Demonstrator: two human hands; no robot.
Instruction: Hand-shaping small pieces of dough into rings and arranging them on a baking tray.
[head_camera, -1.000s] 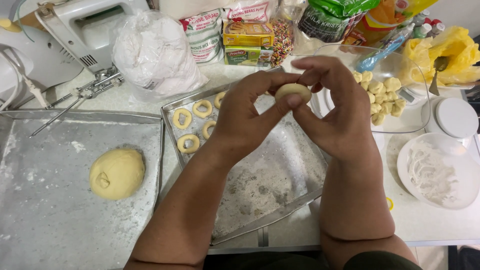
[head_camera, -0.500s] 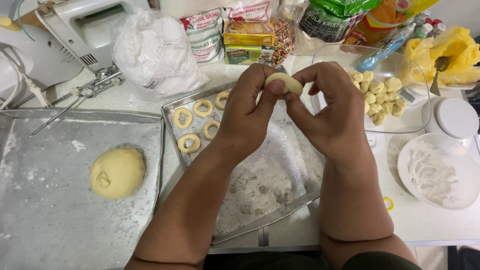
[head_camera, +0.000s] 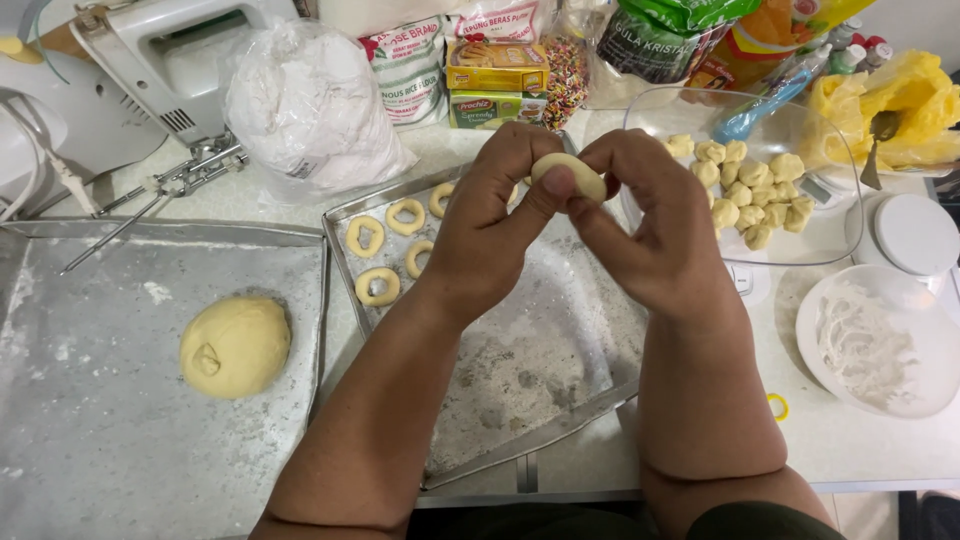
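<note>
Both hands hold one small pale dough piece (head_camera: 570, 172) above a floured metal tray (head_camera: 560, 370). My left hand (head_camera: 495, 235) presses its thumb into the top of the piece. My right hand (head_camera: 660, 235) cups it from the right with bent fingers. Several dough rings (head_camera: 378, 286) lie at the tray's far left corner. A large dough ball (head_camera: 235, 346) rests on a floured metal sheet (head_camera: 90, 420) to the left. A clear glass dish (head_camera: 835, 215) of several small dough balls (head_camera: 750, 195) stands just right of my hands.
A white bowl of flour (head_camera: 880, 345) sits at the right, a round white lid (head_camera: 915, 235) behind it. A hand mixer (head_camera: 160, 70) and loose beaters (head_camera: 175, 180) lie at the back left. A white plastic bag (head_camera: 305, 105), food packets (head_camera: 495, 75) and a yellow bag (head_camera: 890, 100) line the back.
My hands have lifted the dough piece slightly away from me and turned it; the left thumb now presses on its top. Nothing else moved.
</note>
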